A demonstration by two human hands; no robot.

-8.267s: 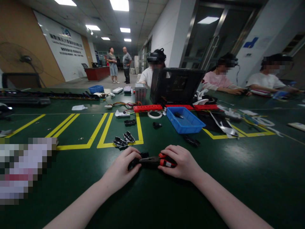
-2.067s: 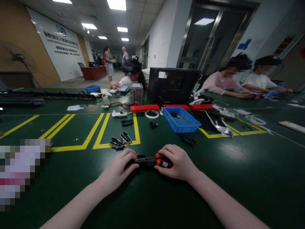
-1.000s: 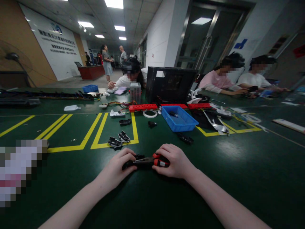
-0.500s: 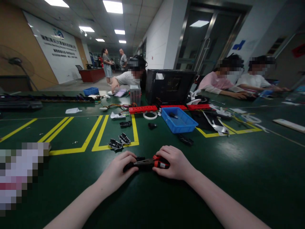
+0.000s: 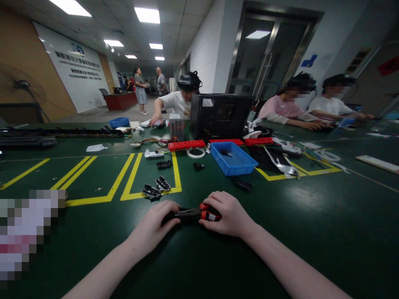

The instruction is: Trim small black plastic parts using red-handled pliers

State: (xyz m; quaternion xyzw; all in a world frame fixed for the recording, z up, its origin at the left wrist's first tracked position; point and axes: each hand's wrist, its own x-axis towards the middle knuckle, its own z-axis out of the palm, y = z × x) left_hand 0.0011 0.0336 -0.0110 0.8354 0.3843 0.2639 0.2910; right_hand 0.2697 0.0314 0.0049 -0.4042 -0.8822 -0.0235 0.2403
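Observation:
Both my hands rest on the green table top (image 5: 218,265), close together. My right hand (image 5: 229,214) is closed round the red-and-black handles of a pair of pliers (image 5: 199,214). The pliers' jaws point left toward a small black part (image 5: 170,216), which the fingers of my left hand (image 5: 152,226) are closed on; my fingers hide most of it. Two similar black parts (image 5: 156,187) lie just beyond, on a yellow line.
A blue bin (image 5: 233,158) stands ahead right, with red power strips (image 5: 187,144) and a black computer case (image 5: 221,115) behind it. Small black pieces (image 5: 240,185) and a tape ring (image 5: 196,153) lie about. Other people sit at the far side.
My hands, the pliers and the black part keep the same hold. The view shifted slightly. The person across the table straightened up and reaches over the far side.

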